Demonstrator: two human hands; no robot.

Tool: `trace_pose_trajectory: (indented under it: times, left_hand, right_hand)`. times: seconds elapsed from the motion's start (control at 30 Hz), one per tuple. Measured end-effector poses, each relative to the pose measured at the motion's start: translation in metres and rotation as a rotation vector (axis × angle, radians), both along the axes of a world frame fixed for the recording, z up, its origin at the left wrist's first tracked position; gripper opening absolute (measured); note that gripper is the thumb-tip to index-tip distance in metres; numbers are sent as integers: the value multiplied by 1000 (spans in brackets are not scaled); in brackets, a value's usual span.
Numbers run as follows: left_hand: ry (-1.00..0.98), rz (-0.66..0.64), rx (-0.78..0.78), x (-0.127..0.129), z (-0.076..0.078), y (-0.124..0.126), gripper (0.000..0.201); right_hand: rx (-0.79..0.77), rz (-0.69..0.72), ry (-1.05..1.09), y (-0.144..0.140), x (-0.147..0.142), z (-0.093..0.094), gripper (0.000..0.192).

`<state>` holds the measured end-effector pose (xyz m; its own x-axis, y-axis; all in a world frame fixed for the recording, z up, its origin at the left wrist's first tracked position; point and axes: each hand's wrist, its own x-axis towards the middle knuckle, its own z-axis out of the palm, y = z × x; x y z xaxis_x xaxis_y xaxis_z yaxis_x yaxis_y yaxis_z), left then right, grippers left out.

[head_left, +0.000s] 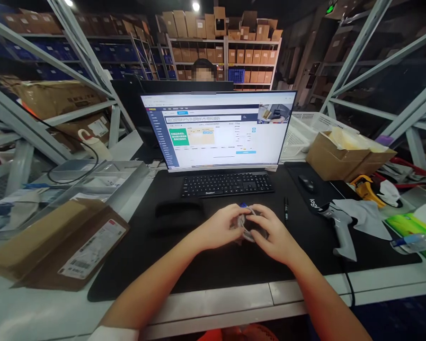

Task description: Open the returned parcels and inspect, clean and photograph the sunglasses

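Both hands meet over the black desk mat (pixel 135 255), in front of the keyboard. Between them is what looks like a grey coiled cable (pixel 248 235), with a small blue part at its far side; the fingers cover much of it. My left hand (pixel 223 226) is closed on its left side, thumb toward me. On the right side, my right hand (pixel 271 232) grips the coil with bent fingers. A black marker pen (pixel 286 208) lies just right of my right hand. The keyboard (pixel 227 184) sits beyond both hands, below the lit monitor (pixel 213 137).
At left lie a labelled brown parcel (pixel 74 246) and a grey plastic tray (pixel 110 177). To the right are a mouse (pixel 306 183), a barcode scanner (pixel 342 232), a cardboard box (pixel 335 156) and a white basket (pixel 301 130). Behind the monitor, a person (pixel 203 71) faces this way.
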<state>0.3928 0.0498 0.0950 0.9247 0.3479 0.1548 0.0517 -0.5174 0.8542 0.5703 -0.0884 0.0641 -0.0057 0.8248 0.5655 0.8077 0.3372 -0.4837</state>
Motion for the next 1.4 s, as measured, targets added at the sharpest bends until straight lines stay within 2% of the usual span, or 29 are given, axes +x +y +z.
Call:
trace_pose_trajectory:
  times: [0.1,0.17,0.27,0.33,0.47,0.6,0.67,0.77,0.87,0.97,1.13,1.27,1.33,1.4]
  left_hand:
    - [29,-11,-85,0,-3,1,76]
    - [81,10,14,-4,1,8,83]
    - [199,26,275,-9,8,21,75]
    - [239,43,374,-9,9,26,65]
    - [200,137,393,-2,4,24,26]
    - [214,191,332,-6,10,30,24]
    - [233,215,317,-21,21,43,24]
    - [327,309,353,-60,40,74,25]
    - [412,448,384,-107,48,113,22]
    - [541,623,399,-141,42,147,22]
    - [556,763,411,-161,19,181,19]
    - [449,785,429,-160,12,186,25]
    - [347,780,476,-150,19,174,33]
    - [220,741,540,-131,30,149,40]
  right_hand:
    - [9,-23,-48,1,12,-1,21]
    - [33,-61,4,1,24,-1,13]
    - [112,-169,232,2,43,-2,8]
    - [195,-229,415,3,53,-4,8]
    - [307,-276,654,6,58,-12,11]
    - [376,-282,795,10,61,-21,13]
    - [448,-273,915,10,67,-20,15]
    - [560,-288,1034,9,79,-15,21]
    - [618,-321,1012,6,87,-11,23]
    - [635,-334,950,4,86,-10,21]
    - [631,-358,777,0,71,-7,15]
    - [659,-335,499,-11,54,5,7]
    - [650,-292,426,-16,44,12,8]
    - [610,-235,367,-18,32,19,13]
